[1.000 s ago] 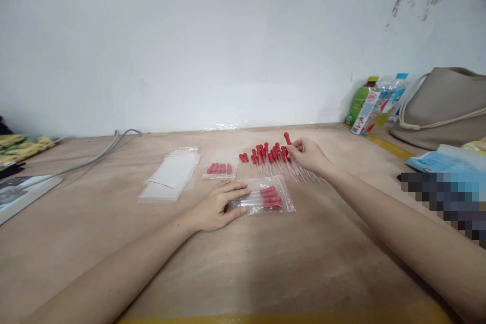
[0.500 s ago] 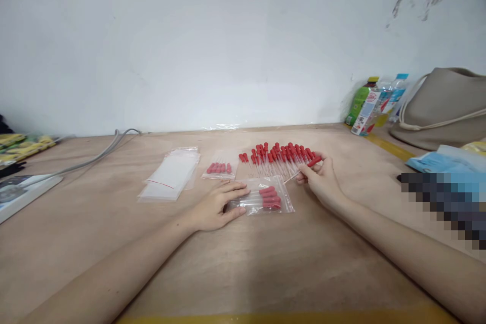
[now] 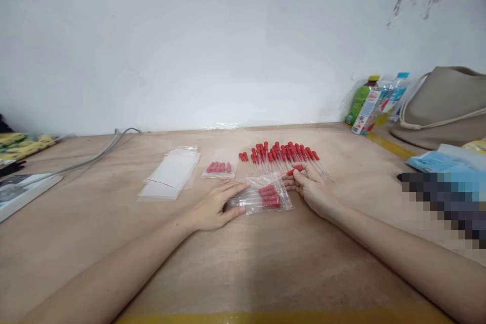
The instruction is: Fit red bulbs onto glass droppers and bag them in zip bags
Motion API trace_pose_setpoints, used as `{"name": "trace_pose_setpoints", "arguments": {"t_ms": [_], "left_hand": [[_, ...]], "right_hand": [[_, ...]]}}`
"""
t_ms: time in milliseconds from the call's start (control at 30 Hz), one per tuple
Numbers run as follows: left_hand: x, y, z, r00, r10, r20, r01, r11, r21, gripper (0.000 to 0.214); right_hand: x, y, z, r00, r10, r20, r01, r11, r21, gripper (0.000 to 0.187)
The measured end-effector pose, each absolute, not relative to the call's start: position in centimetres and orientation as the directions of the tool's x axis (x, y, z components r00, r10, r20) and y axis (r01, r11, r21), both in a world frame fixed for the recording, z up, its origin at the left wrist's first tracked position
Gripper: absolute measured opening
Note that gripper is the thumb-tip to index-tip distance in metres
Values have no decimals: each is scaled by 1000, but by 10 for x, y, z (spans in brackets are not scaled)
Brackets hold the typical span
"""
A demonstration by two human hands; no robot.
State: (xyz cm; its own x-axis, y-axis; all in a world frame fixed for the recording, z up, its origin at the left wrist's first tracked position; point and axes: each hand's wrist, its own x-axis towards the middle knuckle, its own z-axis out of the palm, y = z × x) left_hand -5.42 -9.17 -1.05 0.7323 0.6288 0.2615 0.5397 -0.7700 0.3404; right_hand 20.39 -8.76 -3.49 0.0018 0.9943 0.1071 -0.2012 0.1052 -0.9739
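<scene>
Right hand [image 3: 309,188] pinches a red-bulbed dropper [image 3: 295,170] at the zip bag's [image 3: 261,197] mouth. Left hand [image 3: 214,206], fingers spread, presses the bag flat mid-bench [image 3: 243,263].

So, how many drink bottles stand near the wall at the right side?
3, perhaps: the green bottle on the left, the middle bottle with a white label, and the blue-capped bottle beside the beige bag. They overlap, so another may be hidden.

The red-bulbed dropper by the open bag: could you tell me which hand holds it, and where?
The right hand pinches the dropper by its red bulb.
</scene>
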Motion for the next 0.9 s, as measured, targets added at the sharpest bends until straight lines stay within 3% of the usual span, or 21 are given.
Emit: {"name": "trace_pose_setpoints", "arguments": {"t_ms": [233, 400, 567, 900], "left_hand": [[-56, -92, -9, 754, 607, 251, 517, -784, 344, 51], [-55, -94, -6, 776, 588, 231, 498, -794, 349, 51], [-55, -93, -6, 786, 574, 229, 484, -802, 350, 53], [-56, -92, -10, 777, 580, 246, 481, -798, 362, 51]], "right_hand": [[211, -90, -29, -206, 978, 29, -156, -4, -988, 35], [211, -92, -23, -332, 943, -21, 33, -11, -999, 32], [207, -91, -27, -246, 967, -67, 181, -22, -983, 31], [198, -95, -21, -96, 993, -67, 258, -40, -965, 11]]}}
